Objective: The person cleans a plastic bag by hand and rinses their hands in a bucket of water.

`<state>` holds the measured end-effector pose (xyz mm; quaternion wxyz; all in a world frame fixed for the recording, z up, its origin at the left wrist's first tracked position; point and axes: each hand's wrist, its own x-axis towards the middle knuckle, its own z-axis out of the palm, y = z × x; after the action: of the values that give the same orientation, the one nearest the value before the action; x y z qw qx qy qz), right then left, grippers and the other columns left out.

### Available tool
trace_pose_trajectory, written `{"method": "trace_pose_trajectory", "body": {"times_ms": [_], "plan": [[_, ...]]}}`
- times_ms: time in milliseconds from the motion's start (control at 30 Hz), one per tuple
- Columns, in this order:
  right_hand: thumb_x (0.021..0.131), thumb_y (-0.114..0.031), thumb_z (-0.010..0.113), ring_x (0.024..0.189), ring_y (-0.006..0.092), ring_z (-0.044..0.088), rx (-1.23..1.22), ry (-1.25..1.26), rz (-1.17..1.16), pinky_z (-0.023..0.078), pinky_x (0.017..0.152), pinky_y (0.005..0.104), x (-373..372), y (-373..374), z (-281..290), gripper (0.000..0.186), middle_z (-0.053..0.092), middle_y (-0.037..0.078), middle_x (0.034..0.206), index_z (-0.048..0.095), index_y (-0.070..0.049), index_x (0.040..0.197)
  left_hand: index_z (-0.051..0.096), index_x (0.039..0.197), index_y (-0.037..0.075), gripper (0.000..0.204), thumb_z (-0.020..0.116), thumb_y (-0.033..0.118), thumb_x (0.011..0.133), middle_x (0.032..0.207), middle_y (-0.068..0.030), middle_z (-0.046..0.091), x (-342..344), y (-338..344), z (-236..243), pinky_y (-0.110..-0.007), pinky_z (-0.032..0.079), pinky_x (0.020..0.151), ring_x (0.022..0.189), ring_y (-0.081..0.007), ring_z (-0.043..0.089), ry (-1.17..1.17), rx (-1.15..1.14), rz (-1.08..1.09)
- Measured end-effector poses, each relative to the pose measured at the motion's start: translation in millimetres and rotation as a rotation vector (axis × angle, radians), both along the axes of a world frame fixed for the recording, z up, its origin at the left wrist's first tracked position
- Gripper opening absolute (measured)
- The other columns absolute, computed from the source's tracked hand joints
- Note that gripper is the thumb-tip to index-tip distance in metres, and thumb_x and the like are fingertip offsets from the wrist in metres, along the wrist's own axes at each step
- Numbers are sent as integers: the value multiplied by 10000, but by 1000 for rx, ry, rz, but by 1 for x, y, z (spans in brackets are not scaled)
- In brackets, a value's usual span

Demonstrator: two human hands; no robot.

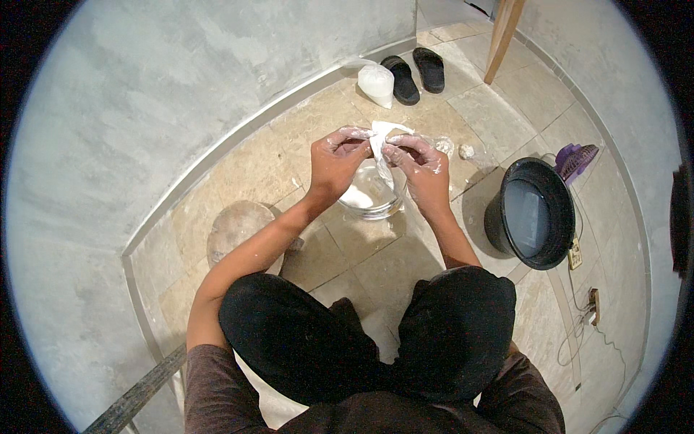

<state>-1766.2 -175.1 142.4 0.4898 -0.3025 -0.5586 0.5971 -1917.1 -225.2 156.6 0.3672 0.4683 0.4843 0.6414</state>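
We've our L hand point(332, 166) & R hand point(428, 165) pinched tight on floppy white sheet point(379, 141), over round clear bowl point(371, 213) w/ white contents.

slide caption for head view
Left hand and right hand, white-smeared, pinch a white cloth-like piece over a clear bowl.

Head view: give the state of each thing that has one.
White sheet, limp, crumpled, held up
Left hand, whitened, pinching it
Right hand, whitened, pinching it too
Clear bowl, part-filled, white contents
Black bucket, part-filled, cloudy liquid
White bag, bulging
Black slippers, unworn
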Motion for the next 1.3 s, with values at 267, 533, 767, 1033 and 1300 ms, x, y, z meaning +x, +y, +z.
{"method": "trace_pose_trajectory", "body": {"times_ms": [267,533,767,1033,1300], "plan": [[763,7,658,685,119,589,182,-121,-119,462,620,255,0,-2,-5,73,634,82,797,646,42,826,615,982,-94,149,608,9,875,938,-117,656,3,-6,-4,-275,538,758,853,-153,642,107,-18,-66],[781,28,629,683,110,584,147,-113,-180,466,607,248,2,2,-9,45,631,77,784,628,41,824,615,881,-63,97,622,-60,784,905,-84,617,-5,4,-7,-254,528,690,810,-139,624,309,123,-75],[786,30,628,636,107,580,113,-88,-205,468,572,247,3,-1,-8,31,631,69,764,626,37,817,619,860,-36,103,634,-62,762,902,-67,621,-10,3,-1,-242,515,658,795,-124,615,540,190,-44],[801,20,624,649,125,598,173,-73,-237,493,579,257,5,5,-3,35,625,78,772,633,40,828,593,1052,-41,266,590,194,928,976,-93,639,-15,3,0,-271,541,698,856,-147,630,-129,-353,-218],[767,28,625,682,226,636,489,-212,-220,513,595,296,6,4,-2,62,610,141,798,626,46,827,575,1134,-35,328,570,228,940,1040,-71,626,-15,2,2,-278,517,797,943,-138,602,-206,-396,-327]]}}
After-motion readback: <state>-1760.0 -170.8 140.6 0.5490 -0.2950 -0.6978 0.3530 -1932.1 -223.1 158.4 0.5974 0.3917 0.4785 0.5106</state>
